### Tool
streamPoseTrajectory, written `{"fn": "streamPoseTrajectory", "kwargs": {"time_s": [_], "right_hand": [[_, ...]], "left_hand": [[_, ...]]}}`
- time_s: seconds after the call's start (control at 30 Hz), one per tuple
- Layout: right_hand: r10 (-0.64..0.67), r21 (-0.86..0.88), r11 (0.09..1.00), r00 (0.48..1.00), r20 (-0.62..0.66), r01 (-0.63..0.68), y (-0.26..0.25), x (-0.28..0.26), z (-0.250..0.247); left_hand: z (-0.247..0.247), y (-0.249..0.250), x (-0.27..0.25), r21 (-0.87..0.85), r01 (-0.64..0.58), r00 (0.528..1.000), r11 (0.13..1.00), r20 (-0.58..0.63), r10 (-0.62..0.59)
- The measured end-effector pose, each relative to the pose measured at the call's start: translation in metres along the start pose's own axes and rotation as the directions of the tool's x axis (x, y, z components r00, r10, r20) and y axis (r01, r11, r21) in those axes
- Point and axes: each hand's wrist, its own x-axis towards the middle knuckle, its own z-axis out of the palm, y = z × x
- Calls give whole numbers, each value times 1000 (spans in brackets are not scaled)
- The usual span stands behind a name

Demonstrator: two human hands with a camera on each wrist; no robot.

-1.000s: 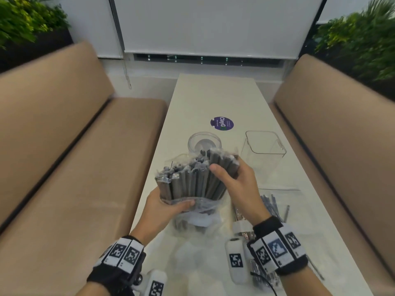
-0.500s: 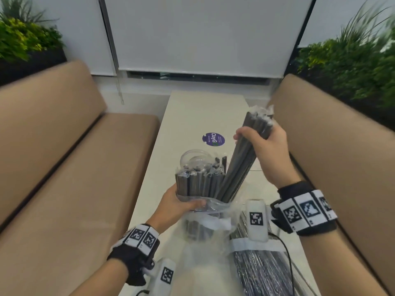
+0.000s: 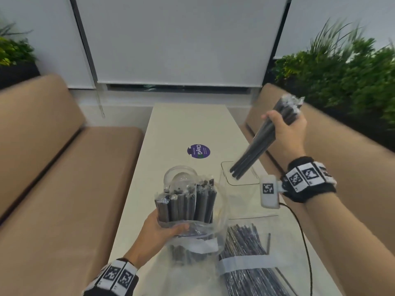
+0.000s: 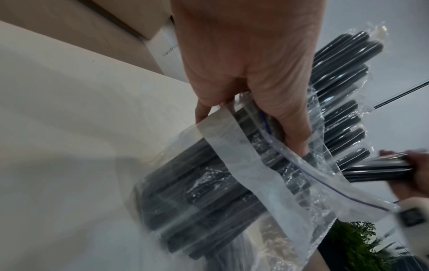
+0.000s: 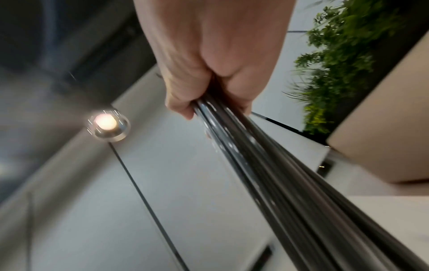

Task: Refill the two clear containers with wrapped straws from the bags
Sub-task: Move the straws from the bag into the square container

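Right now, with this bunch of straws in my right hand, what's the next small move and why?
Probably lower the right hand so the bundle of straws slides into the square container. Its lower ends already hang over that open mouth, tilted, while the left hand grips the bag.

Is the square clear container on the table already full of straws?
No, the square container looks empty; the right hand holds a straw bundle above it.
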Motion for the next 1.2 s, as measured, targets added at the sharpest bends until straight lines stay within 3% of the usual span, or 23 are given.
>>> {"fn": "streamPoseTrajectory", "kwargs": {"time_s": [0.1,0.2,0.33,0.47,0.5,0.57,0.6,0.67,0.7,0.77,0.83,0.87,0.93,1.03,1.2], "right_hand": [[138,-106,985,990,28,-135,54,-11,4],[320,-197,933,945,66,-303,90,-20,-1],[413,-328,877,899,144,-351,114,-25,-6],[525,-455,805,813,250,-380,119,-17,-11],[514,-512,787,824,238,-344,116,-15,-13],[386,-583,779,909,157,-230,91,-20,-17],[267,-564,808,959,91,-172,72,-29,-18],[106,-378,922,993,41,-83,35,-55,-17],[136,-254,961,985,105,-105,21,-73,-12],[271,-137,962,900,342,-237,16,-111,-1],[398,-328,908,784,477,-261,33,-148,7],[419,-412,885,756,503,-217,40,-163,13],[415,-478,866,743,525,-146,56,-182,23],[411,-379,898,738,536,-224,66,-184,34],[330,-248,942,752,571,-225,64,-181,38]], "left_hand": [[0,1,-1,-25,-4,1000,1000,13,5],[-3,-2,-1,-39,1,1000,999,19,-1],[-3,-3,-2,-45,-2,1000,999,10,3],[2,0,-3,-44,-3,1000,999,-3,3],[2,-1,-3,-40,-2,1000,999,-2,2],[1,-1,-3,-32,6,1000,999,-6,-7],[1,-2,-3,-32,10,1000,999,-15,-11],[1,-2,-3,-30,11,999,999,-30,-12],[2,-1,-3,-33,14,1000,999,-27,-15],[2,1,-4,-42,11,1000,999,-13,-12],[2,4,-6,-51,5,1000,999,1,-5],[2,4,-7,-53,-1,1000,999,12,2],[1,6,-11,-45,-11,999,999,44,13],[2,7,-14,-34,-22,998,999,57,24],[-3,6,-15,-66,-25,998,997,48,28]]}}
